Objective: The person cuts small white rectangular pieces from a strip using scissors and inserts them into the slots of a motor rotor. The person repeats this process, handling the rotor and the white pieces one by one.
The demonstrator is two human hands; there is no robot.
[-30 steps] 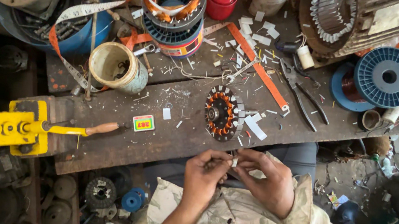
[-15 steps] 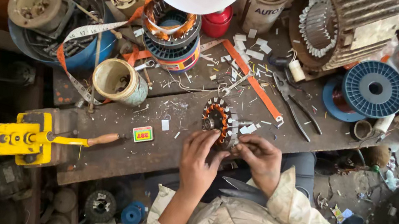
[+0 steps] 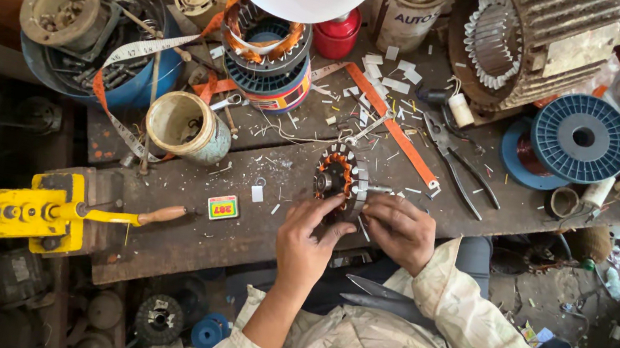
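Note:
A small round motor stator [image 3: 341,177] with orange slot insulation stands tilted on its edge on the dark wooden bench [image 3: 182,237]. My left hand [image 3: 307,239] grips its near rim with the fingers curled over it. My right hand [image 3: 399,227] lies just right of it, fingertips pinching a thin piece at the stator's right side. Both sleeves are pale camouflage cloth. What my right fingers pinch is too small to make out.
A yellow hand-crank winder [image 3: 17,212] with a wooden handle sits at the left. Behind the stator lie pliers [image 3: 457,163], an orange strip [image 3: 390,123], paper scraps, a tin can [image 3: 184,127], a blue wire spool [image 3: 581,138] and a large finned motor housing [image 3: 538,44].
Both hands moved up from my lap to the bench and closed on the stator, which now stands on edge. The view shifted closer.

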